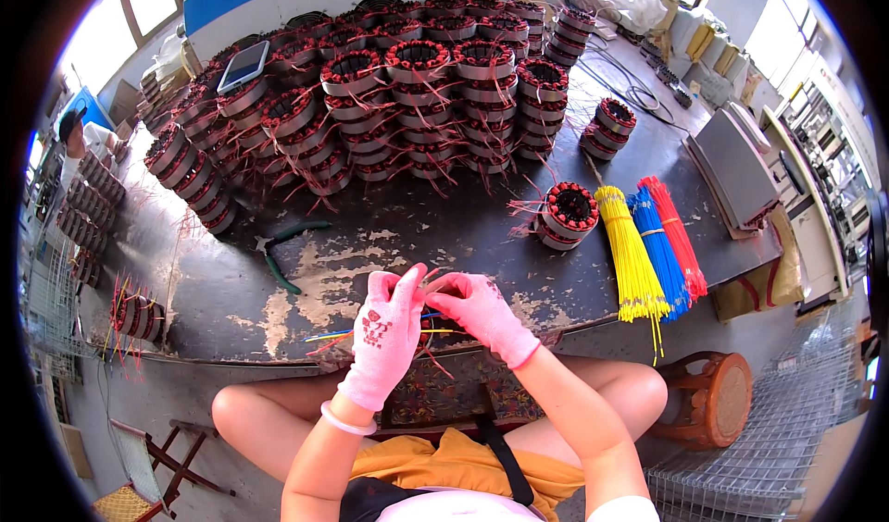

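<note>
Both my hands wear pink gloves and meet above the table's front edge. My left hand [382, 341] is closed, thumb and fingertips pinched together around thin red wires. Close beside it, my right hand [486, 316] pinches at the same red wires [439, 275]; the exact join between the fingers is too small to make out. Below the hands, loose yellow, blue and red leads [330, 336] stick out to the left, and more stick out to the right. What they are attached to is hidden by my gloves.
Tall stacks of wound motor stators [417, 55] fill the far table [370, 263]. A single stator [568, 215] stands right of centre, near yellow [630, 254], blue [662, 249] and red wire bundles [673, 235]. Green-handled pliers [282, 244] lie left. A phone [244, 66] rests on one stack.
</note>
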The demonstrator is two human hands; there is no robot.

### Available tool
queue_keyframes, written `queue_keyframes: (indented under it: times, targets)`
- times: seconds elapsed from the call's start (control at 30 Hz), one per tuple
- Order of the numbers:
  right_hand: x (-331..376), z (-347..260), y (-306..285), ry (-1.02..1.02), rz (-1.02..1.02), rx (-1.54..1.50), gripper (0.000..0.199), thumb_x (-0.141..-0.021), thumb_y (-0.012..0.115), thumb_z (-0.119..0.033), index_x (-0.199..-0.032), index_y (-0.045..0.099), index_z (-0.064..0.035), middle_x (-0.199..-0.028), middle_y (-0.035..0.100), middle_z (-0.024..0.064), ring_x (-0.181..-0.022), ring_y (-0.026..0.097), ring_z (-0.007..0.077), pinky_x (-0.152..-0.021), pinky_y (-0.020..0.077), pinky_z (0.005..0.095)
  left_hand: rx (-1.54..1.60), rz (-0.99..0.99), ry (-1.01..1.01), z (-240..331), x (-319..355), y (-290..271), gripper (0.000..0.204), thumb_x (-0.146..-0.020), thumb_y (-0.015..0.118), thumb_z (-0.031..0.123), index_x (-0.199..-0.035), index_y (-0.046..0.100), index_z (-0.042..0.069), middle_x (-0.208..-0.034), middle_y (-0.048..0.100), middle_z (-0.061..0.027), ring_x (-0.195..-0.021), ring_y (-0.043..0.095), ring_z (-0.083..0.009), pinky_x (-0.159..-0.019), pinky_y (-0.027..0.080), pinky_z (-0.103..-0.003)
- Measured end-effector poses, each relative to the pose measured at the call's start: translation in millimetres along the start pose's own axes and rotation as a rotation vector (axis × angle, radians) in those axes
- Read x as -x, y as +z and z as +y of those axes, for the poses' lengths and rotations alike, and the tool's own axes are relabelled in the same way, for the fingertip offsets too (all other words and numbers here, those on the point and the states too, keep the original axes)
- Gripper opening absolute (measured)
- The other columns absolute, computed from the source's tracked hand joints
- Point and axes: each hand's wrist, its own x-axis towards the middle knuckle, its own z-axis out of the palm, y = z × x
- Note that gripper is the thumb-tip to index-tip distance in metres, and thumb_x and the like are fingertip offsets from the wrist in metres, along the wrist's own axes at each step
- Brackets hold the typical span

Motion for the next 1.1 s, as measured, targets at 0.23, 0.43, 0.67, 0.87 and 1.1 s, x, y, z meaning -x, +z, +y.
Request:
queue_keyframes:
  times: [0.23, 0.43, 0.67, 0.87, 1.1]
  targets:
    - [41.1, 0.6, -0.4, -0.386, 0.288, 0.4, 0.012, -0.087, 0.073, -0.012, -0.098, 0.073, -0.0074, -0.094, 0.07, 0.0091, -0.088, 0.068, 0.0298, -0.076, 0.0545, 0.0386, 0.097, -0.118, 0.076, -20.1, -1.5, 7.7, 0.028, -0.087, 0.066, -0.002, -0.114, 0.063, 0.006, -0.104, 0.058, -0.014, -0.087, 0.068, -0.0349, -0.074, 0.056, -0.044]
    - [53.2, -5.8, -4.8, -0.586, 0.375, 0.579, 0.019, -0.081, 0.078, -0.005, -0.098, 0.072, -0.0098, -0.102, 0.068, 0.0069, -0.094, 0.066, 0.0297, -0.08, 0.0535, 0.0391, 0.171, -0.322, 0.134, -19.3, -13.3, -9.6, 0.022, -0.088, 0.069, 0.003, -0.109, 0.066, 0.005, -0.104, 0.059, -0.0132, -0.09, 0.067, -0.0346, -0.077, 0.056, -0.041]
    - [41.9, -26.8, -19.3, -0.328, 0.101, 0.398, 0.013, -0.092, 0.065, -0.006, -0.105, 0.069, -0.0032, -0.1, 0.069, 0.0116, -0.088, 0.065, 0.0249, -0.078, 0.0525, 0.0356, -0.047, -0.377, 0.185, -1.2, -25.3, -18.8, 0.011, -0.088, 0.071, 0.012, -0.099, 0.069, 0.009, -0.106, 0.061, -0.009, -0.095, 0.066, -0.0312, -0.078, 0.055, -0.041]
    - [40.7, -32.2, -22.9, -0.235, 0.073, 0.337, 0.013, -0.094, 0.066, -0.007, -0.106, 0.067, -0.0024, -0.094, 0.071, 0.0139, -0.086, 0.069, 0.028, -0.078, 0.0534, 0.0348, -0.047, -0.335, 0.153, 6.1, -19.8, -13.8, 0.012, -0.088, 0.072, 0.013, -0.098, 0.069, 0.007, -0.106, 0.062, -0.0098, -0.096, 0.065, -0.0324, -0.079, 0.054, -0.042]
    - [32.2, -29.5, -33.8, -0.092, -0.051, 0.185, 0.014, -0.096, 0.065, -0.007, -0.107, 0.068, 0.0008, -0.09, 0.069, 0.0024, -0.08, 0.057, 0.0068, -0.072, 0.0485, 0.0251, 0.039, -0.244, 0.222, 1.5, -8.9, -0.4, 0.016, -0.085, 0.077, 0.012, -0.097, 0.07, 0.006, -0.1, 0.064, -0.0087, -0.092, 0.066, -0.0316, -0.077, 0.054, -0.042]
